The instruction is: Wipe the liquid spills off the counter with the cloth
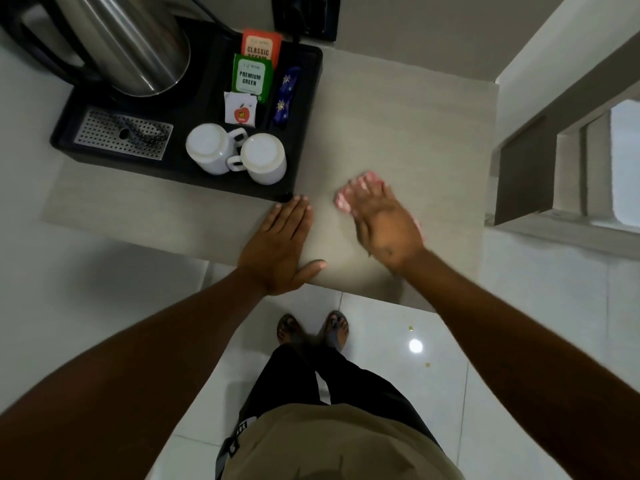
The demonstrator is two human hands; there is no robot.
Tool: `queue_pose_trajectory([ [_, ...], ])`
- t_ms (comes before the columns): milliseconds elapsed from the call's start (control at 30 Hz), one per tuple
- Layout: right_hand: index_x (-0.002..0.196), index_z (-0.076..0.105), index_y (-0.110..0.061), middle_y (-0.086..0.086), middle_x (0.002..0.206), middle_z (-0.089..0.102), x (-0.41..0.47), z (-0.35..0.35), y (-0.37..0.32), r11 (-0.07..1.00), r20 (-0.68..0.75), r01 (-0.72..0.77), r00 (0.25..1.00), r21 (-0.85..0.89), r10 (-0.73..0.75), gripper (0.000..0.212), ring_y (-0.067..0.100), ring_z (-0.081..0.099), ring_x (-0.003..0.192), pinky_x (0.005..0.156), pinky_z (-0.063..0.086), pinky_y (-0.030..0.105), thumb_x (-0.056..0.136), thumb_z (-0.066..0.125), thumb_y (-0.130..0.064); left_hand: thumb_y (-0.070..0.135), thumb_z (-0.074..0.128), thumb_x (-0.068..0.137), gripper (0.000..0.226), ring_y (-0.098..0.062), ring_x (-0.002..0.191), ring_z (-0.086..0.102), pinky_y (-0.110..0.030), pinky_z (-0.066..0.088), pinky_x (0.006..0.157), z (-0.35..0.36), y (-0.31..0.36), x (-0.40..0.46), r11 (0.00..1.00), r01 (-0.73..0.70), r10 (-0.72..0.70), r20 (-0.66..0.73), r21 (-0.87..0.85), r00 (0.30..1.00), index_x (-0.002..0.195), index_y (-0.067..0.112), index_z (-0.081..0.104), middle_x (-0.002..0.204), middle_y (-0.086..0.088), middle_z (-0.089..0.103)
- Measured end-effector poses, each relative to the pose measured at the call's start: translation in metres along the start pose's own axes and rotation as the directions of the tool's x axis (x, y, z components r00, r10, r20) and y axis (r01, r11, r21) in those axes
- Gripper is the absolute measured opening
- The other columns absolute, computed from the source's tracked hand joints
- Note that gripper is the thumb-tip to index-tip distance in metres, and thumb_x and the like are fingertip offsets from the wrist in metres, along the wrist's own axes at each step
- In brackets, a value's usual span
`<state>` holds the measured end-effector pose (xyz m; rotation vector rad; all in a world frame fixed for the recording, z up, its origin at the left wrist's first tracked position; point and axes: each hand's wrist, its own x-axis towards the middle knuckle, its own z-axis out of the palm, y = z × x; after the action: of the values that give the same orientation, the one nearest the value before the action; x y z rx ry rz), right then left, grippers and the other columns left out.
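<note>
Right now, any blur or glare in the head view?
Head view: right hand and pink cloth under it motion-blurred; left hand sharper on the counter edge; bright glare spot on the floor tile; wide-angle bending at frame edges.

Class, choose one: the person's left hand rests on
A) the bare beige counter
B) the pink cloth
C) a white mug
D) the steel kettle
A: the left hand lies flat on the beige counter beside the black tray; the right hand presses the pink cloth.

Beige counter (398, 133) bears a black tray (298, 150) and pink cloth (343, 202).
</note>
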<state>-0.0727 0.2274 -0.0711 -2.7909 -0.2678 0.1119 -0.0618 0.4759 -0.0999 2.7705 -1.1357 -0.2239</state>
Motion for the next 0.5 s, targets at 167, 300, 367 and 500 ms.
queue_pose_trajectory([
  [167, 0.143, 0.05, -0.018, 0.014, 0.151, 0.05, -0.085, -0.015, 0.038, 0.992, -0.028, -0.115, 0.993, 0.051, 0.117, 0.053, 0.036, 0.037, 0.146, 0.122, 0.027, 0.051, 0.09, 0.047, -0.009, 0.068, 0.03, 0.1, 0.095, -0.037, 0.159, 0.014, -0.054, 0.014, 0.129, 0.004, 0.003, -0.012, 0.998, 0.052, -0.052, -0.002, 0.04, 0.999, 0.16, -0.004, 0.016, 0.169, -0.025, 0.019],
  [300, 0.139, 0.048, -0.019, 0.017, 0.145, 0.051, -0.047, -0.041, 0.079, 0.927, -0.093, -0.371, 0.923, 0.049, 0.375, 0.046, 0.043, 0.035, 0.142, 0.118, 0.028, 0.05, 0.094, 0.04, -0.014, 0.068, 0.03, 0.1, 0.095, -0.037, 0.159, 0.015, -0.054, 0.014, 0.129, 0.003, 0.004, -0.013, 0.998, 0.057, -0.057, -0.001, 0.035, 0.998, 0.16, -0.004, 0.018, 0.169, -0.025, 0.02],
  [367, 0.142, 0.05, -0.018, 0.016, 0.15, 0.048, -0.014, -0.036, 0.063, 0.935, -0.074, -0.353, 0.932, 0.037, 0.354, 0.046, 0.042, 0.031, 0.145, 0.123, 0.021, 0.049, 0.096, 0.04, -0.014, 0.068, 0.03, 0.1, 0.095, -0.037, 0.159, 0.013, -0.054, 0.014, 0.129, 0.002, 0.004, -0.013, 0.998, 0.055, -0.056, 0.008, 0.028, 0.998, 0.16, -0.004, 0.017, 0.169, -0.026, 0.019],
  [500, 0.148, 0.045, -0.016, 0.01, 0.159, 0.039, -0.002, 0.003, -0.015, 0.978, -0.023, -0.203, 0.979, 0.043, 0.204, 0.053, 0.034, 0.022, 0.153, 0.127, 0.014, 0.047, 0.096, 0.038, -0.013, 0.068, 0.033, 0.099, 0.098, -0.037, 0.16, 0.008, -0.051, 0.009, 0.13, -0.001, -0.005, -0.018, 1.0, -0.007, 0.007, 0.033, -0.011, 0.999, 0.16, -0.005, 0.013, 0.17, -0.026, 0.012],
])
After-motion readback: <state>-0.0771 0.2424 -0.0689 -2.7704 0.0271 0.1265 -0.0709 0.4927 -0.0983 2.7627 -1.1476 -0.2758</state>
